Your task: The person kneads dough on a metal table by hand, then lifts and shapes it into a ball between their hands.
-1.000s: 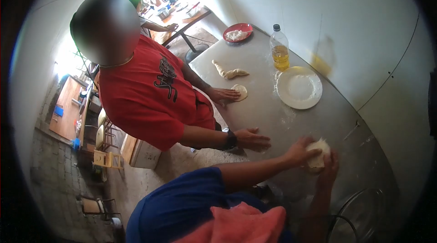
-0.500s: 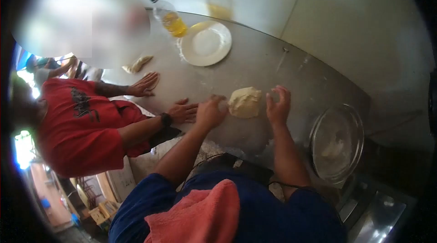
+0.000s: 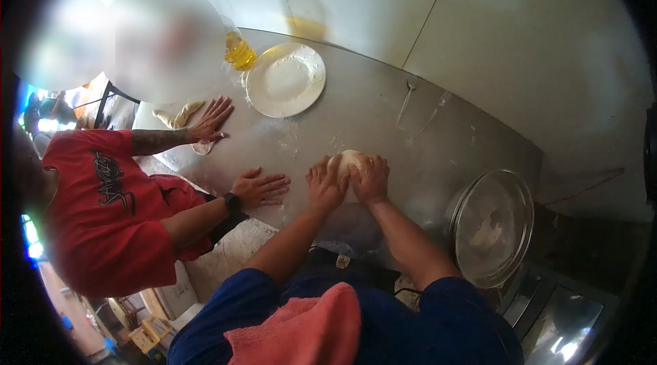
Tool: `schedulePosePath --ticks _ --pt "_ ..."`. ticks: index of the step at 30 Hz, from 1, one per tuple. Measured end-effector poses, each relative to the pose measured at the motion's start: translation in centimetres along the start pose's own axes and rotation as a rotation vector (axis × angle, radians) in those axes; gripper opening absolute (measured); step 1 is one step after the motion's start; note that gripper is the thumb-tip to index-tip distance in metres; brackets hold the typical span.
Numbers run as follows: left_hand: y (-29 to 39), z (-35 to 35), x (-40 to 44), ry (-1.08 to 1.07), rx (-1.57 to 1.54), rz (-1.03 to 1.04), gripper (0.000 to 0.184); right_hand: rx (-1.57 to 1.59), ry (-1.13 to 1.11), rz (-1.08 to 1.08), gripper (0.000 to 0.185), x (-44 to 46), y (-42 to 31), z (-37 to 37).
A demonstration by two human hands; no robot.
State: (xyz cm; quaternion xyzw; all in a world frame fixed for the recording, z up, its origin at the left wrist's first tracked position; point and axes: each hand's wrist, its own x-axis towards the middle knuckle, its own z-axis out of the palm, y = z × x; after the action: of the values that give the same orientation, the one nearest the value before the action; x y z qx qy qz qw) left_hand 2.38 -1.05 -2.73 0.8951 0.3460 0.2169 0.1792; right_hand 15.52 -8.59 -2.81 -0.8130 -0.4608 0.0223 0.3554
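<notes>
Dough ball [image 3: 350, 160] is resting on the metal table [image 3: 438, 153] in front of us, with part of its pale top showing between our hands. Our left hand [image 3: 328, 186] is cupping its left side and our right hand [image 3: 370, 179] is covering its right; both are curling narrow around the lump, the thumbs lying close together. Their grip underneath is staying out of our view.

If we are pressing harder on one side, the lump could be skidding or bulging out lopsided between our fingers. Sticky patches could be clinging to our palms and tearing the surface; loose flour [image 3: 291, 139] is lying beyond, to the left.

Sideways room is tightest on the left, where a co-worker's nearer hand [image 3: 260, 189] is lying flat just beside ours; a wide leftward push could be bumping it. The other hand [image 3: 211, 119] is spreading beside a flattened dough piece [image 3: 202, 149] and a dough strip [image 3: 179, 116]. The white plate [image 3: 285, 80] and oil bottle [image 3: 240, 53] are standing far left, and a fork [image 3: 406, 101] is lying near the far edge. A round basin [image 3: 508, 211] is limiting wide swings on the right, and the near edge is running close to our forearms.
</notes>
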Motion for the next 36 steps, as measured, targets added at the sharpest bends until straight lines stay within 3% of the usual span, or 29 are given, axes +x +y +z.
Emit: schedulePosePath --ticks 2,4,6,8,10,12,14,17,20,22,23,25,27,29,30,32,33,34,35,36 --pt "0.1 0.4 1.8 0.091 -0.019 -0.149 0.064 -0.008 -0.064 0.04 0.044 1.5 0.3 0.2" --pt "0.5 -0.6 2.0 0.049 -0.061 -0.258 0.068 -0.084 -0.193 0.231 0.051 2.1 -0.1 0.1" --pt "0.7 -2.3 2.2 0.01 -0.103 -0.36 0.072 -0.055 -0.174 0.197 0.051 1.2 1.1 -1.2" --pt "0.9 -3.5 1.7 -0.368 -0.293 -0.61 0.078 -0.03 -0.163 0.157 0.051 0.1 0.6 -1.6" --pt "0.2 -2.1 1.0 -0.371 -0.309 -0.614 0.075 0.18 -0.148 0.331 0.048 -0.8 -1.8 -2.0" --pt "-0.2 -2.0 2.1 -0.351 -0.326 -0.599 0.072 0.228 -0.196 0.364 0.047 0.2 -1.9 -2.2" --pt "0.4 -4.7 4.1 -0.515 -0.488 -0.747 0.07 0.284 -0.246 0.405 0.046 1.3 -2.0 -2.3" --pt "1.2 -7.4 5.1 -0.434 -0.645 -0.751 0.062 0.508 -0.493 0.583 0.06 3.6 -3.3 -4.4" --pt "2.0 -10.6 6.2 -0.359 -0.725 -0.704 0.057 0.325 -0.506 0.414 0.059 6.9 -7.5 -8.5" --pt "3.6 -13.8 7.3 -0.291 -0.797 -0.672 0.055 0.479 -0.377 0.227 0.057 8.2 -8.7 -9.6" --pt "3.7 -14.8 7.6 -0.213 -0.863 -0.636 0.054 0.487 -0.39 0.233 0.057 8.6 -9.6 -9.8" --pt "2.6 -14.0 8.1 -0.112 -0.912 -0.547 0.054 0.779 -0.189 0.217 0.042 10.1 -11.0 -9.7" --pt "0.7 -12.1 7.9 -0.005 -0.967 -0.44 0.053 0.685 -0.259 0.143 0.043 11.3 -8.2 -7.0" --pt "-2.7 -10.7 7.2 -0.483 -0.871 -0.486 0.057 0.583 -0.317 0.076 0.045 11.2 -6.1 -6.1" --pt "-3.2 -12.9 6.1 -0.489 -0.873 -0.483 0.057 0.135 -0.444 0.059 0.051 10.8 -6.8 -6.9" --pt "-4.8 -13.8 5.3 -0.747 -0.618 -0.405 0.06 -0.318 -0.534 0.039 0.058 11.5 -4.3 -6.4" --pt "-5.5 -13.9 5.6 -0.831 -0.531 -0.371 0.061 -0.058 -0.221 0.023 0.059 11.5 -1.8 -5.8" --pt "-6.2 -13.8 5.9 -0.641 -0.554 -0.598 0.062 0.197 0.082 0.016 0.06 11.1 -0.9 -5.6" --pt "-6.6 -13.4 6.3 -0.441 -0.566 -0.813 0.063 0.192 0.075 0.029 0.06 10.8 -0.4 -4.9" --pt "-6.8 -12.4 7.2 -0.445 -0.569 -0.81 0.063 0.211 -0.044 0.033 0.059 11.6 -0.6 -4.2"
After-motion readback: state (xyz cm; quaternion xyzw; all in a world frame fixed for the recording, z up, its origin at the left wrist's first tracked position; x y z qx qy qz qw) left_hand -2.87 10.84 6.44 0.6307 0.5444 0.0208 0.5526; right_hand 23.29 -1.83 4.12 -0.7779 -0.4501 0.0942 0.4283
